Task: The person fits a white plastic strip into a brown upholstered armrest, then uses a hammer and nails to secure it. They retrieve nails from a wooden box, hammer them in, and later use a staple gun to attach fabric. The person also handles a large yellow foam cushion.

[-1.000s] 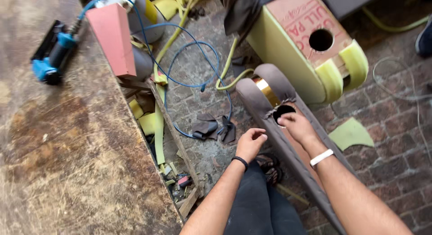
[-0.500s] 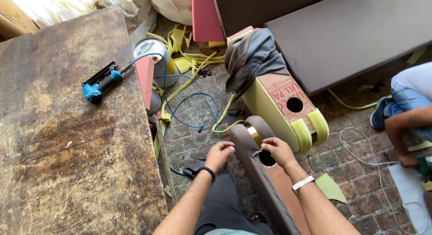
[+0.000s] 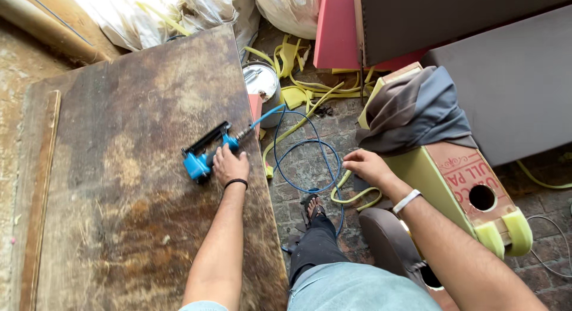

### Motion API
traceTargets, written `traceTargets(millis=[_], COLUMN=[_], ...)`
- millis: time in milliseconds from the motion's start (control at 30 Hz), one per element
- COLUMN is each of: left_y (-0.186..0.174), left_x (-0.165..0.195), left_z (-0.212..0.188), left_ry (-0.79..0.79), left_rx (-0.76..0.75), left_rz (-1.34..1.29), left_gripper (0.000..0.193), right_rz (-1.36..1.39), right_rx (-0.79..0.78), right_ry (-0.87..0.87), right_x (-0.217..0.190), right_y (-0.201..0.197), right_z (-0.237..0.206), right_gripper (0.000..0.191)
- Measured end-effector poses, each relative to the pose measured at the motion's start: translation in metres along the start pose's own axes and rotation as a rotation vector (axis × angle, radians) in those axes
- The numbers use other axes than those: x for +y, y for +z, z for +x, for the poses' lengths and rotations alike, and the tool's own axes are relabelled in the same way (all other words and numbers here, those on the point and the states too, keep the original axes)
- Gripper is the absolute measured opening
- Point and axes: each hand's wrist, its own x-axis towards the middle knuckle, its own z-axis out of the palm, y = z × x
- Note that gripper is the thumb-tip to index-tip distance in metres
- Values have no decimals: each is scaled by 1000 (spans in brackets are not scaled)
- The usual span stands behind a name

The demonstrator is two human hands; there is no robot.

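Blue staple gun (image 3: 205, 155), black-topped and hose-fed, lies gripped by the left hand (image 3: 230, 165); right hand (image 3: 367, 166) hovers loosely open.

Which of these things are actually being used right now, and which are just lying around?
In use:
left hand on the blue stapler
its blue hose
right hand by the grey cloth
grey padded piece

Lying about:
yellow foam strips
paint tin
plastic bags
red foam slab

Worn brown wooden board (image 3: 137, 227) on a brick-paved floor (image 3: 310, 162), grey upholstered panels (image 3: 512, 90), bright daylight on plastic sacks (image 3: 179, 10).
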Motion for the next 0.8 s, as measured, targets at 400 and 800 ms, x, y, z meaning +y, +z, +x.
traceTargets(millis=[400,800], left_y=[49,93], left_x=[-47,6], left_z=[97,168], left_ry=[-346,-163], left_rx=[98,302], left_rz=[-110,-377], left_gripper=[27,28], right_rz=[-172,248], right_rx=[-139,294], right_ry=[-37,402], right_x=[-107,14], right_y=[83,-53], right_z=[137,115], right_gripper=[39,21])
